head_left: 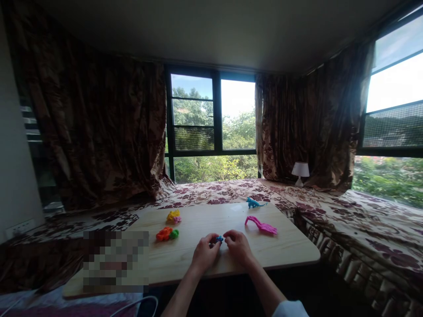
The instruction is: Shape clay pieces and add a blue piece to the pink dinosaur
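Above the front part of the light wooden table [201, 215], my left hand [205, 252] is closed, its thumb and fingertips holding a small, lumpy blue piece [219, 239]. Its exact kind is too small to make out. My right hand [238, 247] is just to the right of the piece, with its fingers bent and thumb and forefinger drawn together. Whatever may sit between those right fingertips is hidden. To the right lies a pink figure [264, 226] with a long curved strand. Farther back stands a blue animal-like figure [254, 203] with a thin tail.
Left on the table are an orange lump [163, 234] against a green one [174, 234], and a yellow lump [173, 215] beside a small pink one [177, 219]. A blurred-out patch [115, 262] covers the table's left end. A lamp [300, 170] stands on the flowered ledge behind.
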`<action>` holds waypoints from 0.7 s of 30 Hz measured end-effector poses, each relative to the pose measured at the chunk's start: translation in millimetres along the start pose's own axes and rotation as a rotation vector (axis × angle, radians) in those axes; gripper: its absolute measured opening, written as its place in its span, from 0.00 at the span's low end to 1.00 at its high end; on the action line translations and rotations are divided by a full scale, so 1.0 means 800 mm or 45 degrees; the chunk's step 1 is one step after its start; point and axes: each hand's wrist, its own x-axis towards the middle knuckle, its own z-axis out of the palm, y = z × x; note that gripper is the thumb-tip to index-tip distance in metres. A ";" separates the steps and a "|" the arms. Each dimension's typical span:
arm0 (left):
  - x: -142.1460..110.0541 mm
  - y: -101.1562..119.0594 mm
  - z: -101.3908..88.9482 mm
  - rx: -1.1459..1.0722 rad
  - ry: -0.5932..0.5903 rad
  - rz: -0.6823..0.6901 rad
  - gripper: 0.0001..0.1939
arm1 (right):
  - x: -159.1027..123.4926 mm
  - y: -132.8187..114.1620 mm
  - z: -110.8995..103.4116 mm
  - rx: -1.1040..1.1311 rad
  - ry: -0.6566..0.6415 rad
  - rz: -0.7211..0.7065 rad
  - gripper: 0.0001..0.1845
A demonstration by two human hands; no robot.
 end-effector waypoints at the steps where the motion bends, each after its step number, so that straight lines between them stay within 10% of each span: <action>1: 0.000 0.000 0.000 0.000 -0.004 0.003 0.12 | 0.000 0.000 0.000 0.002 -0.001 0.002 0.10; 21: -0.001 0.006 -0.001 0.013 0.003 -0.057 0.12 | 0.000 -0.001 -0.001 0.013 -0.004 0.017 0.11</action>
